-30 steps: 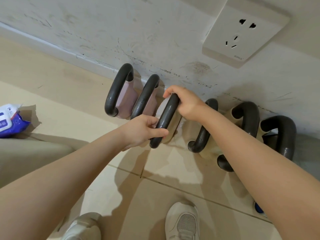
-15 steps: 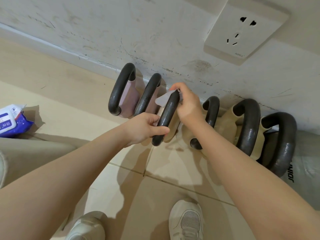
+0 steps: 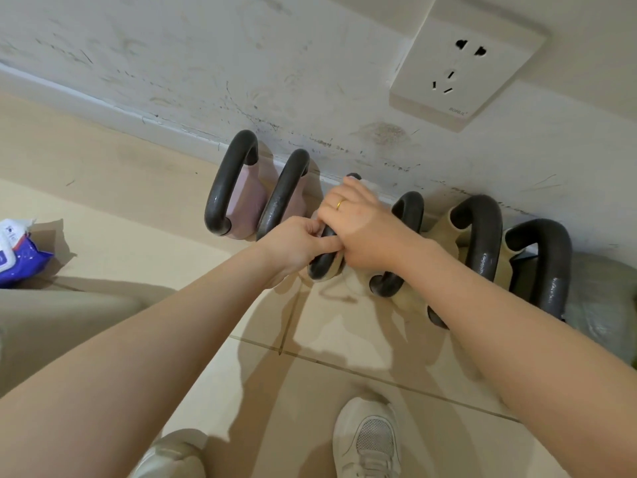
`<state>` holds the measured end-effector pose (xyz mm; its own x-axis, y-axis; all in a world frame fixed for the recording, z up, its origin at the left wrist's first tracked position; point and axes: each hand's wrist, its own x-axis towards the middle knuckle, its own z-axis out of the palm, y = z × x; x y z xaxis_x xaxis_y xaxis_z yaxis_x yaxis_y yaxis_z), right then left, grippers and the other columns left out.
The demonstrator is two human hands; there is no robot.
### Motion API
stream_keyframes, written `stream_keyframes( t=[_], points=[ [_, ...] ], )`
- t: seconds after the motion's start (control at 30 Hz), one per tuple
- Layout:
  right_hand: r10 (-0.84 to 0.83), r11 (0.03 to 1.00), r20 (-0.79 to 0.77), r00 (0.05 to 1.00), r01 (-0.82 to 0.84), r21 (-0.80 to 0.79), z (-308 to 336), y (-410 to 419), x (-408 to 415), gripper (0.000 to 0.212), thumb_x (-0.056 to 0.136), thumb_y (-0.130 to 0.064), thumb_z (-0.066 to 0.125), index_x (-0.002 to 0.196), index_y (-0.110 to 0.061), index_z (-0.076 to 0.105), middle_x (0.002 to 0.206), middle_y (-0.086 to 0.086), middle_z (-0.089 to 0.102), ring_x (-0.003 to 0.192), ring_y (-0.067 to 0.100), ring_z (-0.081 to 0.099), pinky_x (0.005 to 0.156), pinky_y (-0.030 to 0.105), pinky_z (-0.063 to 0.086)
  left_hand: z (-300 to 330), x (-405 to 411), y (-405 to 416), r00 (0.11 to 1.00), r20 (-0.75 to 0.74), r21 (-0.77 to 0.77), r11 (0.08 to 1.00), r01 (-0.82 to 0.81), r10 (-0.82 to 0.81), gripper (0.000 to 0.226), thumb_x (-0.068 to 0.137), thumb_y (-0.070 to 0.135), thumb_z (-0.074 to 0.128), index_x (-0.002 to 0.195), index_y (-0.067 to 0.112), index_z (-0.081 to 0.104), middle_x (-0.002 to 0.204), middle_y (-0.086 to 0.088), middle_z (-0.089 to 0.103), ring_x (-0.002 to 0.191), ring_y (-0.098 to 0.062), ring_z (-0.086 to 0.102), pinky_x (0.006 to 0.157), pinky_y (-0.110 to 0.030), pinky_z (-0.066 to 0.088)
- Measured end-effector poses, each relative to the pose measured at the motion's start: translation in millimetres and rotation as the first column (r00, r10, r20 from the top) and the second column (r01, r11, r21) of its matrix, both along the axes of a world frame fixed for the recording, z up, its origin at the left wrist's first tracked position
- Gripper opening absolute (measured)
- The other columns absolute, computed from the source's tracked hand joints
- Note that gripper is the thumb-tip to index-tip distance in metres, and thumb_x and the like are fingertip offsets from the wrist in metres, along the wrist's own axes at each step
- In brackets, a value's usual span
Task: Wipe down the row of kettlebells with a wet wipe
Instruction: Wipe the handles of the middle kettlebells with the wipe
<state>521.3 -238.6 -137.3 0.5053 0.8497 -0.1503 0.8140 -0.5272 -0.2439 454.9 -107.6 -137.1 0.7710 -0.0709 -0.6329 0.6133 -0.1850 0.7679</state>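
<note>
Several kettlebells with dark handles stand in a row against the wall. The two on the left are pink. My left hand grips the near end of the third kettlebell's handle. My right hand, with a gold ring, is closed over the top of that same handle, pressing a pale wet wipe that peeks out past my fingers. To the right stand a beige kettlebell, another beige one and a grey one.
A blue and white wet wipe pack lies on the floor at the far left. A white wall socket sits above the row. My two white shoes stand on the beige tiles below.
My right hand has slid from the far end of the third handle down along it toward my left hand, covering most of the wipe. My left hand keeps its grip.
</note>
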Motion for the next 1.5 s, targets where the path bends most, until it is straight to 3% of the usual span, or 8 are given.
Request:
stream_keyframes(
  t=[0.17, 0.37, 0.5, 0.73, 0.9, 1.03, 1.33, 1.5],
  points=[
    [-0.333, 0.876, -0.599, 0.728, 0.474, 0.089, 12.6, -2.7, 10.5, 0.049, 0.071, -0.016, 0.034, 0.109, -0.015, 0.065, 0.134, 0.000, 0.050, 0.140, 0.017, 0.020, 0.118, 0.037, 0.005, 6.5, -7.0, -0.2, 0.995, -0.009, -0.109, 0.990, -0.095, 0.095, 0.011, 0.087, 0.013, 0.061, 0.097, 0.008, 0.061, 0.082, -0.003, 0.058, 0.076, -0.011, 0.056, 0.071, -0.014, 0.048],
    [-0.323, 0.909, -0.179, 0.929, 0.357, 0.216, -6.7, 26.4, -51.4, 0.049, 0.096, -0.035, 0.026, 0.119, -0.013, 0.063, 0.131, 0.002, 0.059, 0.141, 0.021, 0.025, 0.114, 0.035, -0.007, 4.4, -21.7, 23.6, 0.981, -0.009, -0.102, 0.975, -0.196, 0.196, 0.036, 0.098, 0.028, 0.034, 0.123, 0.012, 0.055, 0.104, -0.002, 0.067, 0.097, -0.013, 0.063, 0.090, -0.025, 0.046],
    [-0.591, 0.658, -0.408, 0.696, 0.708, 0.254, -9.0, 30.6, -27.5, 0.040, 0.099, -0.026, 0.033, 0.136, -0.012, 0.045, 0.151, 0.003, 0.032, 0.146, 0.021, 0.003, 0.119, 0.042, 0.005, 9.3, -23.5, 22.5, 0.983, 0.027, -0.054, 0.982, -0.181, 0.183, 0.051, 0.096, 0.048, 0.025, 0.126, 0.015, 0.050, 0.121, -0.006, 0.062, 0.111, -0.019, 0.059, 0.099, -0.033, 0.044],
    [-0.462, 0.857, -0.198, 0.865, 0.493, 0.150, -10.8, 37.4, -78.4, 0.062, 0.092, -0.042, 0.015, 0.146, -0.015, 0.024, 0.156, 0.001, 0.019, 0.146, 0.016, 0.004, 0.117, 0.032, -0.008, 23.8, -12.5, 27.7, 0.976, 0.152, -0.043, 0.987, -0.154, 0.159, 0.045, 0.092, 0.059, 0.020, 0.092, 0.031, 0.056, 0.097, 0.005, 0.062, 0.098, -0.011, 0.059, 0.096, -0.031, 0.045],
    [-0.589, 0.372, -0.561, 0.582, 0.811, 0.451, 14.6, 35.0, -73.7, 0.034, 0.095, -0.012, 0.044, 0.129, -0.015, 0.046, 0.155, -0.002, 0.013, 0.133, -0.014, 0.009, 0.104, 0.000, 0.011, 25.3, -13.2, 24.8, 0.989, 0.138, -0.102, 0.994, -0.033, 0.047, 0.079, 0.085, 0.066, 0.021, 0.129, 0.008, 0.050, 0.134, -0.022, 0.051, 0.125, -0.031, 0.049, 0.110, -0.047, 0.033],
    [-0.634, 0.162, -0.687, 0.355, 0.930, 0.331, 22.3, 31.8, -91.2, 0.027, 0.094, -0.020, 0.046, 0.121, -0.021, 0.048, 0.136, -0.006, 0.033, 0.122, 0.003, 0.038, 0.096, 0.014, 0.036, 20.6, -21.3, 16.2, 0.992, 0.123, -0.206, 0.979, 0.002, 0.024, 0.048, 0.098, 0.047, 0.016, 0.099, 0.035, 0.062, 0.091, 0.022, 0.070, 0.087, 0.016, 0.062, 0.079, -0.003, 0.045],
    [-0.522, -0.096, -0.795, -0.308, 0.948, -0.303, 23.3, 56.3, -42.0, 0.042, 0.096, -0.041, 0.035, 0.120, -0.009, 0.048, 0.081, 0.005, 0.056, 0.075, 0.018, 0.055, 0.076, 0.035, 0.048, 16.2, -26.9, 22.7, 0.981, 0.163, -0.173, 0.982, -0.077, 0.105, 0.057, 0.100, 0.041, 0.017, 0.118, 0.011, 0.062, 0.109, 0.001, 0.067, 0.103, -0.003, 0.060, 0.091, -0.015, 0.047],
    [-0.475, -0.093, -0.835, -0.277, 0.960, -0.266, 18.0, 59.4, -46.9, 0.034, 0.097, -0.038, 0.039, 0.119, -0.014, 0.049, 0.080, 0.001, 0.052, 0.072, 0.015, 0.051, 0.057, 0.025, 0.038, 21.0, -13.4, 25.7, 0.956, 0.138, -0.144, 0.960, -0.239, 0.259, 0.051, 0.099, 0.043, 0.023, 0.103, 0.012, 0.064, 0.096, -0.004, 0.064, 0.087, -0.016, 0.060, 0.086, -0.033, 0.049]
  ],
)
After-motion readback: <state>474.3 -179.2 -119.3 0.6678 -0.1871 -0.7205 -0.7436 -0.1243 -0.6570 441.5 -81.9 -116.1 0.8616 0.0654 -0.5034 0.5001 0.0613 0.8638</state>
